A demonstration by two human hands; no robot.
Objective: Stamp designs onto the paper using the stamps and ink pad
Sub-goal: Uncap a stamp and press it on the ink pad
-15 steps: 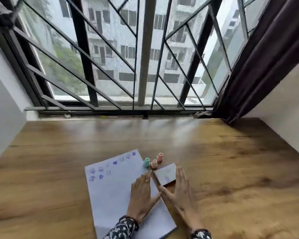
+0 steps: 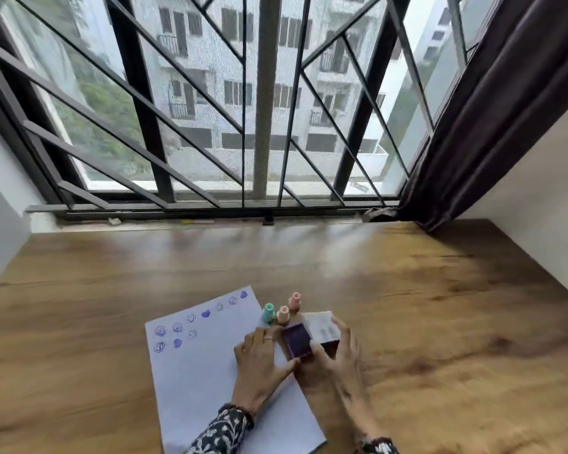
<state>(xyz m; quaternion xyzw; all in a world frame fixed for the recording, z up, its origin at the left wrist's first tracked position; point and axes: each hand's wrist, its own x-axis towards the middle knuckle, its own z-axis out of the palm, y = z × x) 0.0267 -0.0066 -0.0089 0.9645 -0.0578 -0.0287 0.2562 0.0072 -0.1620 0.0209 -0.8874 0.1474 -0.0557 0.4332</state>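
Observation:
A white paper with several purple stamp marks near its top lies on the wooden table. Three small stamps stand by its top right corner: a teal stamp and two pink stamps. The purple ink pad sits open just right of the paper. My left hand holds its base at the left edge. My right hand grips the raised white lid.
A barred window runs along the table's far edge. A dark curtain hangs at the right, beside a white wall. Another white wall stands at the left.
The ink pad's lid has been swung open, showing the purple pad. Both hands have moved from lying flat beside it to holding the base and lid.

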